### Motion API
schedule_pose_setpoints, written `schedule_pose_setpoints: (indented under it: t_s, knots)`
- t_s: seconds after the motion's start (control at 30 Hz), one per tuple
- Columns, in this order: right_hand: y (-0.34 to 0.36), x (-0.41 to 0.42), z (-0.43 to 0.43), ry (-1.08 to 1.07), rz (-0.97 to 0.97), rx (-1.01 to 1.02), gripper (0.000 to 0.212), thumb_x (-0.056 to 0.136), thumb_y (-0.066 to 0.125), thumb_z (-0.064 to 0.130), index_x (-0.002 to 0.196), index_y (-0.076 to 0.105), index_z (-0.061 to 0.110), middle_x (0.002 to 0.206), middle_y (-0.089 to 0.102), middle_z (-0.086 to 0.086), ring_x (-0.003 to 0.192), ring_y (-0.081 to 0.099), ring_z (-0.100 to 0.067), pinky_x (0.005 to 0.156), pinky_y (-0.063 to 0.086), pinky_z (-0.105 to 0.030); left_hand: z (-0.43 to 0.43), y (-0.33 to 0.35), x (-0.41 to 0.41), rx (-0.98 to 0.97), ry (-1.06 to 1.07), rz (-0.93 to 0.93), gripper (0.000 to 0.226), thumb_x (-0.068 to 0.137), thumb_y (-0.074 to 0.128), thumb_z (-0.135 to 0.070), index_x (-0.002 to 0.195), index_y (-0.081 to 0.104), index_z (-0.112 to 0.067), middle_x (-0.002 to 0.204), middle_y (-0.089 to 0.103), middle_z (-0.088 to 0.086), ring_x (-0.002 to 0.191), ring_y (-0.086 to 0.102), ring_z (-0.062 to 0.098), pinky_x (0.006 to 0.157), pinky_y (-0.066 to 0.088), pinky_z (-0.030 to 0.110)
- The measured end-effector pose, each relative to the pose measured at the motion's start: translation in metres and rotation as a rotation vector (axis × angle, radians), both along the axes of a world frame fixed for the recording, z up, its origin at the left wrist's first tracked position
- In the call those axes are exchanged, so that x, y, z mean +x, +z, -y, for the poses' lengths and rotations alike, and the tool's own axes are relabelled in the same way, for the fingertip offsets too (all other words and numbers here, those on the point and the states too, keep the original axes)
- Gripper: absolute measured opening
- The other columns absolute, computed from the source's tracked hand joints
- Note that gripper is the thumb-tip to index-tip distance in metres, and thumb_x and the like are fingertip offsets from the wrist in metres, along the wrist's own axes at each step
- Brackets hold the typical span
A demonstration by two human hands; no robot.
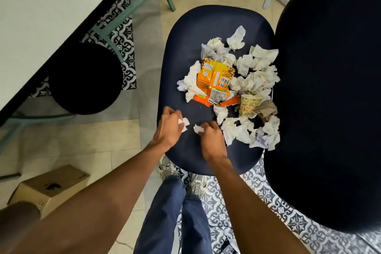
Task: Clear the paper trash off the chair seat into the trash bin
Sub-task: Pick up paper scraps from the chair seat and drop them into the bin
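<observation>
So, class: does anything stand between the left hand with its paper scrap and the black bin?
Nothing visible does. The left hand pinches a paper scrap at the edge of the chair seat; only bare floor separates it from the black bin.
</observation>
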State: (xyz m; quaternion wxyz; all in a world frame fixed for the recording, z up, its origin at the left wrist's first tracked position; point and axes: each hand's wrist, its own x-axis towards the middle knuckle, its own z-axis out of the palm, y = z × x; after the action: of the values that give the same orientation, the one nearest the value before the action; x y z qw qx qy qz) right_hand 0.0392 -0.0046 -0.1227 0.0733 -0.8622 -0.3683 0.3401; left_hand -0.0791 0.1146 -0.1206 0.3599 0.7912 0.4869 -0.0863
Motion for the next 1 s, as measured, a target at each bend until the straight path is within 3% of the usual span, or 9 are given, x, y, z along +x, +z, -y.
schedule_pose_setpoints:
  t_s: [0.17,0.33,0.47,0.53,0.6,0.7,0.8,0.9,1.0]
  knots:
    - [0.05,-0.003,0.012,-0.073,0.041,0.072,0.024,0.104,0.057,0.017,0.127,0.063,0.021,0.121,0.06,-0.007,0.098,0.067,-0.042,0.076,0.058,-0.048,0.005,0.043,-0.022,0.043,0.059,0.057,0.021,0.098,0.065,-0.012,0.106,0.048,-0.02,0.087,0.067,0.006,0.078,0.065,0.031,0.069,0.054,0.043]
    - [0.126,-0.012,0.028,-0.129,-0.022,0.255,0.021,0.106,0.057,0.03,0.126,0.06,0.036,0.116,0.062,0.002,0.09,0.066,-0.029,0.075,0.056,-0.042,0.02,0.117,-0.058,0.086,0.212,0.133,0.036,0.099,0.065,-0.014,0.125,0.047,-0.03,0.108,0.073,0.001,0.085,0.068,0.031,0.076,0.058,0.045]
    - [0.193,-0.03,0.042,-0.06,-0.065,0.398,0.017,0.105,0.061,0.028,0.117,0.07,0.036,0.108,0.061,0.002,0.076,0.064,-0.019,0.074,0.054,-0.032,0.04,0.181,-0.1,0.087,0.368,0.207,0.029,0.096,0.07,-0.013,0.109,0.058,-0.035,0.084,0.074,0.002,0.07,0.069,0.024,0.067,0.06,0.043]
    - [0.224,-0.038,0.047,-0.025,-0.092,0.45,0.018,0.105,0.061,0.023,0.111,0.076,0.033,0.108,0.064,0.0,0.077,0.063,-0.015,0.074,0.046,-0.011,0.054,0.212,-0.117,0.078,0.452,0.258,0.026,0.093,0.073,-0.011,0.101,0.065,-0.033,0.079,0.074,0.0,0.07,0.071,0.019,0.064,0.062,0.041]
    - [0.251,-0.047,0.052,0.006,-0.096,0.498,0.02,0.103,0.063,0.019,0.109,0.079,0.03,0.109,0.068,-0.001,0.084,0.063,-0.009,0.077,0.036,0.0,0.072,0.239,-0.131,0.131,0.51,0.278,0.018,0.092,0.075,-0.011,0.098,0.072,-0.028,0.084,0.075,-0.003,0.076,0.071,0.018,0.07,0.06,0.034]
    - [0.299,-0.066,0.056,0.043,-0.112,0.59,0.018,0.099,0.069,0.014,0.105,0.081,0.026,0.108,0.072,0.001,0.091,0.063,-0.001,0.085,0.038,0.0,0.101,0.285,-0.16,0.207,0.591,0.322,0.014,0.091,0.076,-0.017,0.104,0.074,-0.023,0.091,0.074,-0.006,0.084,0.071,0.018,0.076,0.053,0.028]
    - [0.337,-0.09,0.057,0.13,-0.114,0.669,0.019,0.097,0.072,0.011,0.105,0.082,0.025,0.106,0.073,0.004,0.093,0.063,0.003,0.089,0.046,-0.008,0.126,0.32,-0.19,0.158,0.708,0.383,0.032,0.083,0.086,-0.024,0.112,0.072,-0.026,0.097,0.075,-0.007,0.085,0.073,0.008,0.078,0.058,0.024]
    - [0.368,-0.115,0.054,0.22,-0.145,0.73,0.022,0.096,0.073,0.007,0.109,0.082,0.022,0.109,0.073,0.001,0.096,0.06,0.014,0.089,0.04,-0.001,0.147,0.35,-0.216,0.091,0.81,0.479,0.047,0.077,0.089,-0.009,0.118,0.07,-0.023,0.097,0.073,-0.008,0.081,0.071,-0.008,0.075,0.054,0.009]
    - [0.389,-0.146,0.05,0.309,-0.158,0.748,0.025,0.095,0.074,0.009,0.114,0.081,0.025,0.113,0.072,0.004,0.101,0.059,0.015,0.091,0.039,0.0,0.164,0.367,-0.249,0.168,0.889,0.478,0.035,0.085,0.083,-0.011,0.116,0.073,-0.026,0.098,0.074,-0.009,0.085,0.071,-0.005,0.08,0.058,0.014]
